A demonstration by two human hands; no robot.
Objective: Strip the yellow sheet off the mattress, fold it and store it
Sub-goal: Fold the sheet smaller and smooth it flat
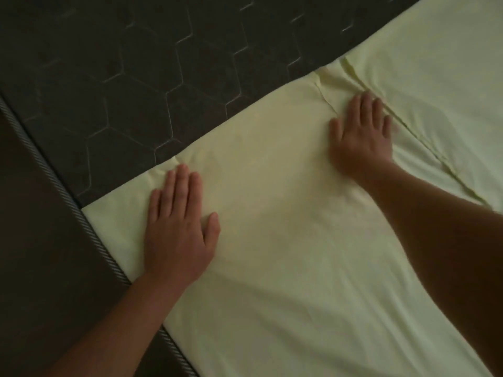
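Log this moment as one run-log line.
stage: folding | left hand: flat on yellow sheet, near its corner | right hand: flat beside a layered edge | mattress: dark, partly uncovered

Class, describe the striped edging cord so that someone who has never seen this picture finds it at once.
Find the dark grey mattress, quilted in hexagons, at upper left. Along its near edge, passing the corner of the pale yellow sheet and beneath the forearm of the left hand, runs the narrow striped cord piping. It alone has light-and-dark slanted stripes; its neighbours show none.
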